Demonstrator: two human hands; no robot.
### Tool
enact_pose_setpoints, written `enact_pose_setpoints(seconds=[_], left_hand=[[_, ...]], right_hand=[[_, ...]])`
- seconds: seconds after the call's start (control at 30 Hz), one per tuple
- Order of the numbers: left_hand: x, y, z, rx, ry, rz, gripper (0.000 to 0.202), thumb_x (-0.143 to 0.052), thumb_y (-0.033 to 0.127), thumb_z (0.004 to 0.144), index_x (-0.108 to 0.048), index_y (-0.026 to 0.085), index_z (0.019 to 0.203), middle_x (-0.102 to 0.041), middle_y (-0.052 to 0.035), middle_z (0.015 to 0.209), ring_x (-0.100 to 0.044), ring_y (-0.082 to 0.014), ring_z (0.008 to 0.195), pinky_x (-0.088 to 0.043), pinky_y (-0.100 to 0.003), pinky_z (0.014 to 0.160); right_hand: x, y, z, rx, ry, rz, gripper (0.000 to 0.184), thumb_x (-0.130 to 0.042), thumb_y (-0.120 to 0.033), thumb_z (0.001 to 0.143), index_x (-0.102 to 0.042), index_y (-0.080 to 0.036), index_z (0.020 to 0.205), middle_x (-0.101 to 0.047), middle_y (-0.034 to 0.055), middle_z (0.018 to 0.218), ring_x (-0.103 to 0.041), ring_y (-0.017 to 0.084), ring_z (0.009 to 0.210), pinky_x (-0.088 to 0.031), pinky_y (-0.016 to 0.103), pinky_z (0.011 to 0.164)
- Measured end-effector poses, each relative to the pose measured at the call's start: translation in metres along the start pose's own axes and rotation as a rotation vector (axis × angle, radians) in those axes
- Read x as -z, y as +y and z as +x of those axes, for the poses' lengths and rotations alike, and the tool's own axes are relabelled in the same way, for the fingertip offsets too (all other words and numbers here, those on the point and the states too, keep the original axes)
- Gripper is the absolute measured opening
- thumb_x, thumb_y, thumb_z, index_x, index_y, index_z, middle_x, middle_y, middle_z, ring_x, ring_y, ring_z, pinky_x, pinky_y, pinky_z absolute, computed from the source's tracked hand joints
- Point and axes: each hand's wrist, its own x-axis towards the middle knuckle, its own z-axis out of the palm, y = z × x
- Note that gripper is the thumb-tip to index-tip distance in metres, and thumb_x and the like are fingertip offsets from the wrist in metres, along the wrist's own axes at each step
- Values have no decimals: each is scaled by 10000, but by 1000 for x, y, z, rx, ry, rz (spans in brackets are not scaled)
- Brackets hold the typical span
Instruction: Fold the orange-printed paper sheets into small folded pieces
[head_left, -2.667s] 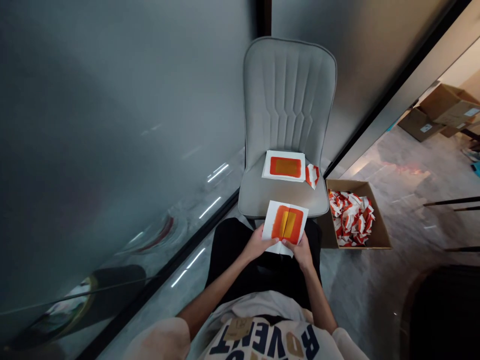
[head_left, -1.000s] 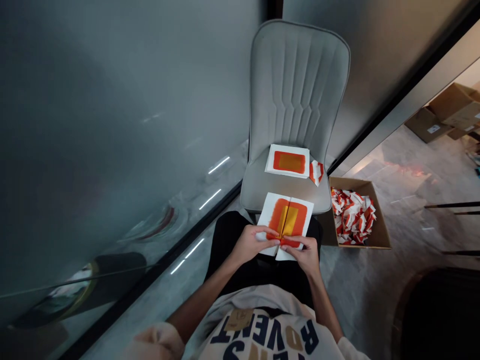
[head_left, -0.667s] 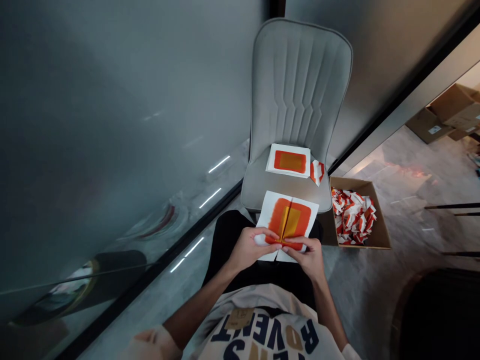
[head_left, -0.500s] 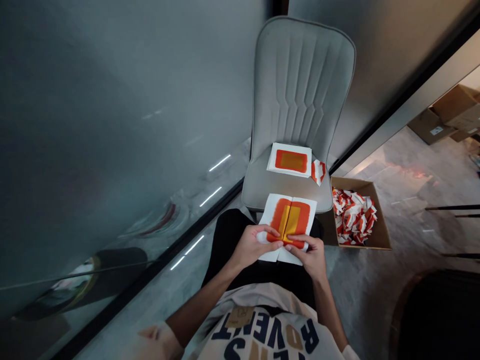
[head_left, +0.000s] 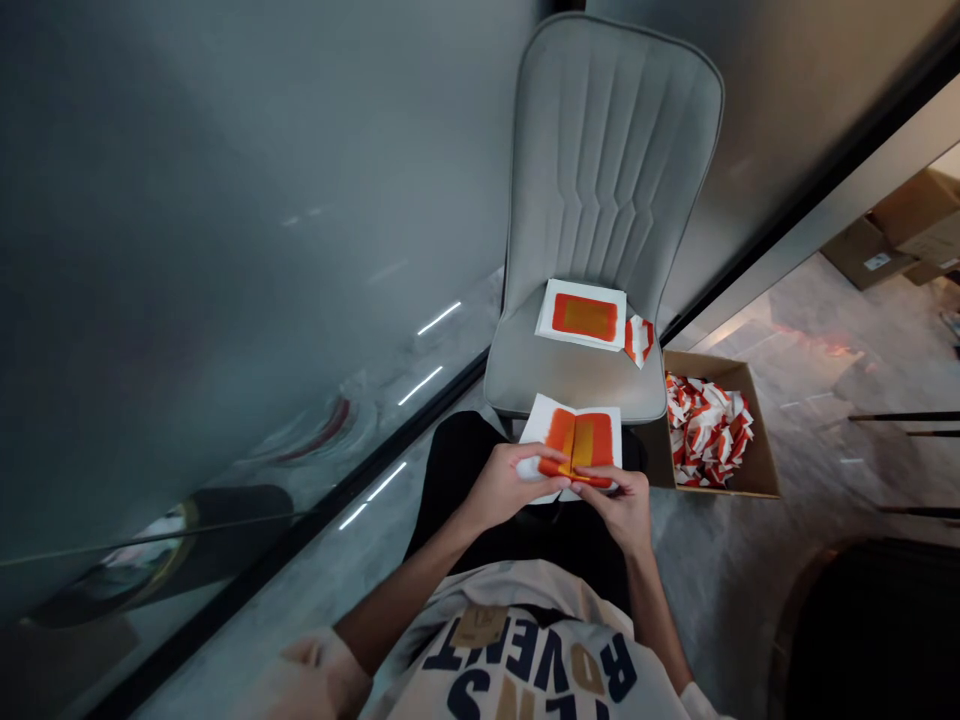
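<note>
Over my lap is a white sheet of paper [head_left: 594, 432] printed with an orange rectangle and a yellow one inside it. A crease runs down its middle, and its near part is bent up into a fold. My left hand [head_left: 517, 474] pinches that fold from the left, just beside the crease. From the other side my right hand [head_left: 619, 500] grips the same fold, thumb and fingers pressed together. On the chair seat lies a stack of matching printed sheets [head_left: 582, 315], with a folded paper piece [head_left: 639, 341] touching its right side.
A grey padded chair [head_left: 611, 130] faces me. To its right on the floor stands a cardboard box [head_left: 761, 450] holding many folded orange-and-white papers [head_left: 709, 430]. A glossy wall panel [head_left: 300, 200] rises at the left. More cardboard boxes [head_left: 866, 255] stand farther right.
The near part of the sheet has been bent up further, so less of it shows below my hands. Both hands keep their pinch. The view has shifted slightly.
</note>
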Motion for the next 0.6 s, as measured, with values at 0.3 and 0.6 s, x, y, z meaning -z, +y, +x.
enact_pose_setpoints(seconds=[0.3, 0.6], left_hand=[[-6, -3, 0, -299, 300, 436, 152, -828, 399, 853, -849, 324, 984, -693, -93, 1120, -557, -310, 1174, -503, -492, 1042], [-1, -2, 9, -488, 304, 635, 136, -817, 317, 875, -833, 388, 990, -649, -37, 1396, -425, -361, 1484, -95, -694, 1263]], right_hand=[[-3, -5, 7, -4, 74, -31, 159, -868, -359, 813, -858, -258, 936, -827, 52, 928, -789, 245, 820, -642, 339, 782], [-6, 3, 15, -20, 86, 4, 192, -877, -382, 802, -855, -248, 938, -825, 54, 926, -776, 241, 828, -631, 349, 795]])
